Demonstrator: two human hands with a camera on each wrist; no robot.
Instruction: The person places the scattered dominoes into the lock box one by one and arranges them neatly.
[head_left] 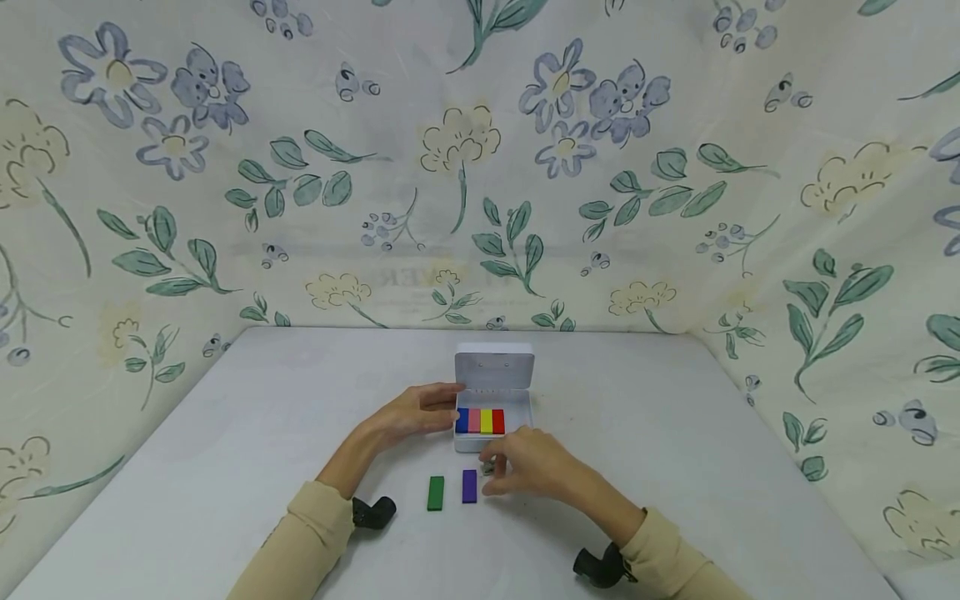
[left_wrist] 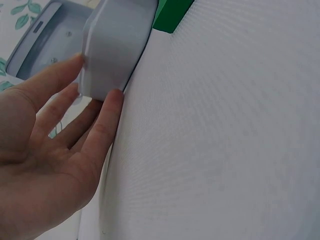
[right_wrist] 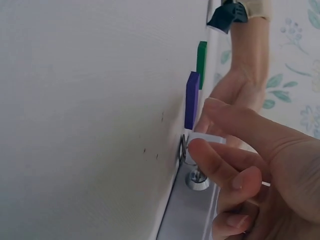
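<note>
A small pale grey metal box point(head_left: 493, 444) stands on the table with its lid point(head_left: 495, 371) raised. Inside lie blue point(head_left: 462, 421), pink point(head_left: 475, 421), yellow point(head_left: 487, 421) and red point(head_left: 498, 421) flat blocks in a row. My left hand point(head_left: 416, 408) touches the box's left side, thumb at the rim and fingers along the wall. My right hand point(head_left: 536, 462) is at the box's front, thumb and index finger apart. Its index finger is close to a key ring point(right_wrist: 183, 149) hanging at the round lock point(right_wrist: 198, 181); whether they touch I cannot tell.
A green block point(head_left: 436, 493) and a purple block point(head_left: 469, 487) lie separately on the white table point(head_left: 637, 400) in front of the box. Flower-patterned cloth point(head_left: 465, 192) hangs behind and along both sides. Each wrist carries a black camera mount point(head_left: 375, 512).
</note>
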